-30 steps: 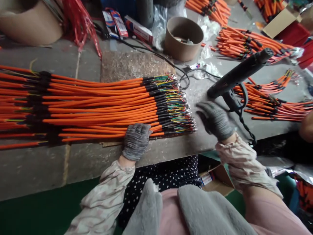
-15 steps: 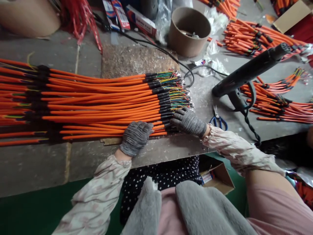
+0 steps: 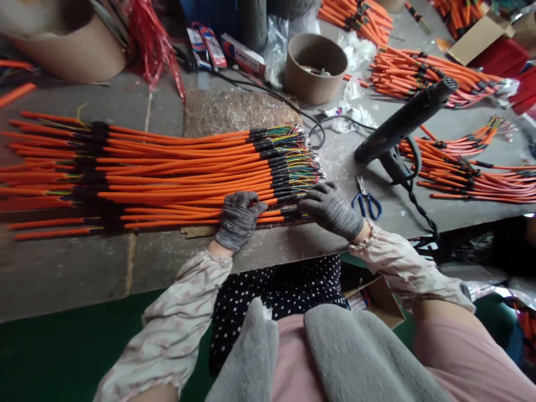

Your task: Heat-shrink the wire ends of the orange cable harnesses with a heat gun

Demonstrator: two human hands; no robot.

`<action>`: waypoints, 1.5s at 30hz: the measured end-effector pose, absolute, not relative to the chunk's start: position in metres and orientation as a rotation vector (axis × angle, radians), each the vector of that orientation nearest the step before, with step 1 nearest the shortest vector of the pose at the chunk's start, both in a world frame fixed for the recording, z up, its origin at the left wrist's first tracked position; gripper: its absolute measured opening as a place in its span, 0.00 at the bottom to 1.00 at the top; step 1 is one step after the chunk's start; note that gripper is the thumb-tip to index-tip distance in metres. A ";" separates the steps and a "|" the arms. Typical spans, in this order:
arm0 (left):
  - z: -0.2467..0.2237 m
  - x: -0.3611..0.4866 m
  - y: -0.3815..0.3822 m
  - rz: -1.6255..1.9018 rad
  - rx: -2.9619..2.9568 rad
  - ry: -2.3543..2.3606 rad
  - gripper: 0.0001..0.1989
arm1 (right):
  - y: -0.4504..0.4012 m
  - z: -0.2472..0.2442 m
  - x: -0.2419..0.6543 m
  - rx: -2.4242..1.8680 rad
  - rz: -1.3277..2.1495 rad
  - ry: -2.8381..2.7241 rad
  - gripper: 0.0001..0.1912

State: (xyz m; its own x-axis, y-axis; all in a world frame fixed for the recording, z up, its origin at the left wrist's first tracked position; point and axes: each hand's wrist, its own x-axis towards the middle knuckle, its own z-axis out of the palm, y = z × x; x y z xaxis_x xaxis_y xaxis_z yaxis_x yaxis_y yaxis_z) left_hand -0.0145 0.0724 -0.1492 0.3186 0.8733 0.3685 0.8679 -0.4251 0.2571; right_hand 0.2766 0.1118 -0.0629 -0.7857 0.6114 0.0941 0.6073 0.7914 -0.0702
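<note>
A wide row of orange cables (image 3: 180, 181) lies side by side, with black sleeves (image 3: 278, 173) near the right ends and thin coloured wires (image 3: 299, 159) fanning out beyond them. My left hand (image 3: 239, 219), in a grey knit glove, is closed over the front cables just short of their sleeves. My right hand (image 3: 333, 207), gloved alike, has its fingers curled at the wire ends of the front cables. Its fingertips hide those ends. Black joints (image 3: 95, 173) cross the cables at the left.
A black heat gun (image 3: 404, 125) and blue-handled scissors (image 3: 367, 200) rest right of my right hand. Behind the cables are a worn board (image 3: 243, 109), a cardboard ring (image 3: 316, 70) and a black cord. More orange cable bundles (image 3: 435, 75) lie at the back right.
My right hand has slid slightly right and forward-edge-ward along the wire ends, uncovering a black sleeve on the front cables. My left hand stays on the cables. The camera view has shifted a little.
</note>
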 end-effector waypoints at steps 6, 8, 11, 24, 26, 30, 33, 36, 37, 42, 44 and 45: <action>-0.139 -0.009 0.066 0.618 2.612 1.579 0.12 | 0.102 -0.079 0.243 -1.133 -0.049 -3.012 0.13; -0.136 -0.003 0.064 0.576 2.579 1.615 0.12 | 0.104 -0.078 0.243 -1.099 -0.064 -3.005 0.13; -0.137 0.006 0.063 0.519 2.536 1.674 0.10 | 0.106 -0.072 0.250 -1.061 -0.087 -2.963 0.15; -0.155 0.001 0.062 0.566 2.579 1.609 0.08 | 0.145 -0.100 0.271 -0.576 -0.218 -3.155 0.16; -0.154 0.001 0.062 0.555 2.550 1.606 0.08 | 0.151 -0.103 0.273 -0.577 -0.186 -3.175 0.18; -0.151 0.000 0.064 0.590 2.473 1.638 0.10 | 0.146 -0.094 0.279 -0.851 -0.072 -3.097 0.16; -0.149 -0.002 0.064 0.668 2.461 1.621 0.13 | 0.123 -0.082 0.283 -1.063 -0.019 -2.937 0.18; -0.149 -0.003 0.062 0.675 2.536 1.511 0.13 | 0.094 -0.080 0.277 -1.141 -0.015 -2.913 0.15; -0.149 -0.002 0.061 0.663 2.557 1.486 0.13 | 0.087 -0.082 0.273 -1.168 -0.035 -2.928 0.14; -0.150 0.001 0.060 0.613 2.593 1.495 0.13 | 0.079 -0.094 0.259 -1.197 -0.139 -2.952 0.12; -0.151 0.002 0.061 0.591 2.594 1.494 0.12 | 0.087 -0.097 0.263 -1.118 -0.135 -2.950 0.11; -0.151 0.003 0.061 0.579 2.593 1.491 0.11 | 0.091 -0.099 0.267 -1.070 -0.127 -2.952 0.11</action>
